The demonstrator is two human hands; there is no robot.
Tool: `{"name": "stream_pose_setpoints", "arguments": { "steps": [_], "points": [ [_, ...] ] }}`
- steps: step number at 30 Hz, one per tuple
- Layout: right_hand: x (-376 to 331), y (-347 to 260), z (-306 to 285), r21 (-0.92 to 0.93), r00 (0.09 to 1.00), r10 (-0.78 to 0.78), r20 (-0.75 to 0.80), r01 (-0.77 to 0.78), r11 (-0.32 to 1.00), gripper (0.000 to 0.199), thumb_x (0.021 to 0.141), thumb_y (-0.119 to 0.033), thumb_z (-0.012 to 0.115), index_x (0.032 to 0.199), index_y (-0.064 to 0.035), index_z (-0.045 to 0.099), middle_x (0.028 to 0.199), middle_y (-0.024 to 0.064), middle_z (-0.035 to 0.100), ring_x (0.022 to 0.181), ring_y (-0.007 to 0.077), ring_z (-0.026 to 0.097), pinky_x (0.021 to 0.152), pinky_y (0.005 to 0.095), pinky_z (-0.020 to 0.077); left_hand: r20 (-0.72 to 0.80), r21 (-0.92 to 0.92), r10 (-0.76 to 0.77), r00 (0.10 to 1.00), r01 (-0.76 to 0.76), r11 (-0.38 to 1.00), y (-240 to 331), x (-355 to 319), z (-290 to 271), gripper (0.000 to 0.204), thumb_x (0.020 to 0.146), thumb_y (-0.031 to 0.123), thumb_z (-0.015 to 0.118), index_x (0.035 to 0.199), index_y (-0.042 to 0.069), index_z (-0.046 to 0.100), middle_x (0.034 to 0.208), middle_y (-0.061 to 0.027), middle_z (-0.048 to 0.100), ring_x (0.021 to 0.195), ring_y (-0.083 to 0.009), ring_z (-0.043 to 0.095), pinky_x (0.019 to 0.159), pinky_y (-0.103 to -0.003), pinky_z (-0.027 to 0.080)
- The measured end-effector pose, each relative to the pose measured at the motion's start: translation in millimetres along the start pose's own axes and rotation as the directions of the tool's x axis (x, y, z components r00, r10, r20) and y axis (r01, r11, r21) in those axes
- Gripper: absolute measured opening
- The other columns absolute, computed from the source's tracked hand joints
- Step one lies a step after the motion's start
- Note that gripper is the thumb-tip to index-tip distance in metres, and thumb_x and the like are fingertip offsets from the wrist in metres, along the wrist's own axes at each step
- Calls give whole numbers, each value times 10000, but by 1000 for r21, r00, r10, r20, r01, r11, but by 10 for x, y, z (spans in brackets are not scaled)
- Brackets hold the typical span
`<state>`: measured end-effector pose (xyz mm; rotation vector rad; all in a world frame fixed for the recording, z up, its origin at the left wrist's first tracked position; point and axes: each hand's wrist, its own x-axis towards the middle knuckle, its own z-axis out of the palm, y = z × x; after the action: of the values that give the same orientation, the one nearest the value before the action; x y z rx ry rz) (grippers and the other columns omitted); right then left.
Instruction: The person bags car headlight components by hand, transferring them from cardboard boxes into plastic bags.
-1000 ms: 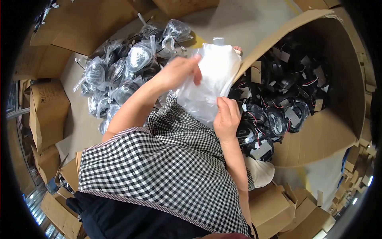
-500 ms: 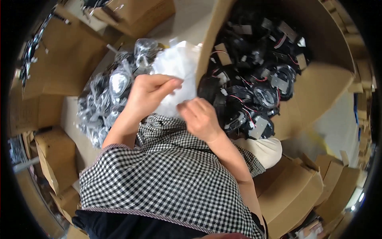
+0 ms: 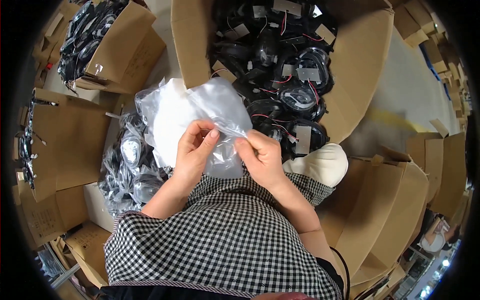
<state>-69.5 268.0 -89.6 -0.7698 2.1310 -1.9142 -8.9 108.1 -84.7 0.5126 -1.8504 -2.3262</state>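
Centre of frame: both hands meet on a clear plastic bag (image 3: 212, 107), held just above the lap.

Left hand (image 3: 196, 150), centre-left: fingers curled in, thumb & forefinger tip pressed together, pinching the bag's lower edge. Bag film runs between the fingertips (image 3: 214, 134) and fans up and to the upper left from there.

Right hand (image 3: 262, 157), just right of centre: thumb & forefinger also pinched on the same edge, other fingers folded under. The 2 pinch points sit near each other, w/ a short strip of film between them; part of the bag hangs below, between the hands, in front of the checked cloth (image 3: 225, 235) that fills the lower middle.

Bag looks like a stack of several thin sheets, whitish & crinkled; can't tell how many, or if anything's inside.

Around:
- Top centre to right: large cardboard box (image 3: 365, 65), open, full of black round parts w/ red wires (image 3: 295, 95) & small grey tags. Box rim is just behind the bag's top edge.
- Left of centre: heap of bagged parts (image 3: 127, 170) in clear wrap, just beside the left forearm.
- Upper left: smaller carton (image 3: 127, 50) w/ more bagged parts.
- Right of centre: pale rounded thing (image 3: 325, 162), maybe a shoe tip, can't tell.
- Lower right & left edge: more cartons (image 3: 400, 200), some flat.
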Motion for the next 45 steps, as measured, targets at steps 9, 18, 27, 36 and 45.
{"name": "stream_pose_setpoints", "arguments": {
  "steps": [9,18,27,36,45],
  "points": [
    [-123,197,-161,-259,994,-26,-111,-4,966,170,814,-65,637,680,0,556,606,115,525,512,239,516,480,334,391,126,-16,-208,970,211,977,-219,143,81,208,971,270,538,1022,78,599,905,-18,668,851,-123,599,827,-299,482],
    [-375,863,-814,577,846,421,-326,-174,798,140,889,-79,582,788,-5,644,773,-9,616,696,53,509,654,226,401,167,-290,-184,969,227,930,137,449,-317,200,979,238,411,911,89,525,797,-14,566,776,-180,562,857,-374,464],
    [-342,741,-487,198,987,152,50,-159,967,166,851,-31,573,708,46,536,682,-19,525,633,52,445,557,240,362,398,-170,-527,750,625,762,-431,534,329,361,918,373,602,1052,40,642,1013,-106,666,1005,-204,611,893,-379,467],
    [-454,923,-948,-594,729,676,-107,-592,544,427,823,-338,607,1103,-16,618,967,236,653,932,365,634,813,456,486,160,-287,-16,987,62,956,221,555,-343,189,979,243,511,870,111,590,728,41,543,657,-66,482,618,-233,392],
    [256,262,-809,-627,995,8,102,58,777,206,784,-100,681,974,-20,675,847,96,688,795,208,671,745,333,511,399,898,127,908,-358,-256,191,772,336,233,742,66,625,972,75,586,933,-93,638,892,-309,634,673,-411,509]
  ]
}}
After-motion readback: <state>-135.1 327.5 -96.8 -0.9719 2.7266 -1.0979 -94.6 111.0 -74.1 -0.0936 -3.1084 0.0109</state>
